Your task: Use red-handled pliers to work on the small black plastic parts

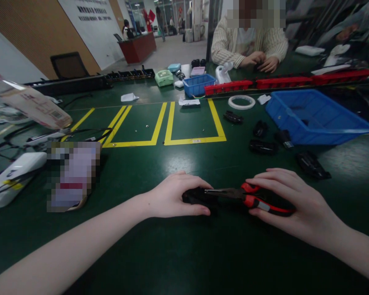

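My left hand lies curled over a small black plastic part on the green table, holding it down. My right hand grips the red and black handles of a pair of needle-nose pliers. The pliers' thin metal jaws point left and reach onto the black part under my left fingers. Both hands rest on the table near its front edge.
Several loose black parts lie behind my right hand, next to a large blue bin. A tape ring, a small blue bin and red trays stand further back. Another person sits across the table. Yellow lines mark the middle.
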### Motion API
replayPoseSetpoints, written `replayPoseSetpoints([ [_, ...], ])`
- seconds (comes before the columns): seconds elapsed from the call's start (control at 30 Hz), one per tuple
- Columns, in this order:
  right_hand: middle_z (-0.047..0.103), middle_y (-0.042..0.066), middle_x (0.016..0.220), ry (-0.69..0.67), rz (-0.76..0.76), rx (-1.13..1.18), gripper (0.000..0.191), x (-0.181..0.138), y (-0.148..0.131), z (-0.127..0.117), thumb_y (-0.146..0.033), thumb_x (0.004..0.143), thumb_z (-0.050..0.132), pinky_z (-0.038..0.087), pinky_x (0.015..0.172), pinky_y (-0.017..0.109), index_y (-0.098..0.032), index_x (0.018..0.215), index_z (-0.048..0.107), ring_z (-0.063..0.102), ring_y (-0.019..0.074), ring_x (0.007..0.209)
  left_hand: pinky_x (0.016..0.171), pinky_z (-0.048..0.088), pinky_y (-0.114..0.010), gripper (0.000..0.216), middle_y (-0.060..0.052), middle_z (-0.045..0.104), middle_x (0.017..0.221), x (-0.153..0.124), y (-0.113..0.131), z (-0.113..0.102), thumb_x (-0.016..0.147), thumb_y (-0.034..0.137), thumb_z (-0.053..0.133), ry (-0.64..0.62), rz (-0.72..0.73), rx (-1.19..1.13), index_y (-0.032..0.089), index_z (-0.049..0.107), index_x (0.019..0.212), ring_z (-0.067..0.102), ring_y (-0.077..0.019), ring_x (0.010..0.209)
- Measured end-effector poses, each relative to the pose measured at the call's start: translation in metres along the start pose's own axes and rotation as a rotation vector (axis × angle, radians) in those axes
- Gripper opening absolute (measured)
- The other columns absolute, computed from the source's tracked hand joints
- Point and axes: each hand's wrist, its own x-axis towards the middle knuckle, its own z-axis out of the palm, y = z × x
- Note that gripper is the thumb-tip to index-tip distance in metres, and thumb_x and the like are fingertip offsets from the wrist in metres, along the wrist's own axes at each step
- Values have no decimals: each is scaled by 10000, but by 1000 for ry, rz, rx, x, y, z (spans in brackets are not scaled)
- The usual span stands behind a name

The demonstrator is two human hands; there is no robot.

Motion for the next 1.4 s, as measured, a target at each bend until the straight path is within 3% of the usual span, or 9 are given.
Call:
replayPoseSetpoints([
  [0.5,679,78,1088,17,83,25,362,0,-5,0,-423,899,600,518,913,473,-271,1227,581,639,273,1040,796,390,-286,404,-10,730,1038,-1,0,-1,863,412,743,1,11,0,173,641,1173,639,-163,854],
  [1.0,678,72,1100,-45,31,-7,391,3,-3,-7,-359,886,623,539,899,459,-291,1263,545,649,275,1031,812,420,-297,384,-28,737,1052,-1,-2,0,896,423,693,31,19,-22,172,640,1181,634,-166,833],
  [1.4,688,47,1087,-77,178,113,370,2,-5,-6,-427,846,669,593,797,423,-313,1195,615,676,263,982,776,460,-278,382,-30,744,985,1,3,0,878,470,689,23,-26,-104,178,686,1124,635,-165,794],
])
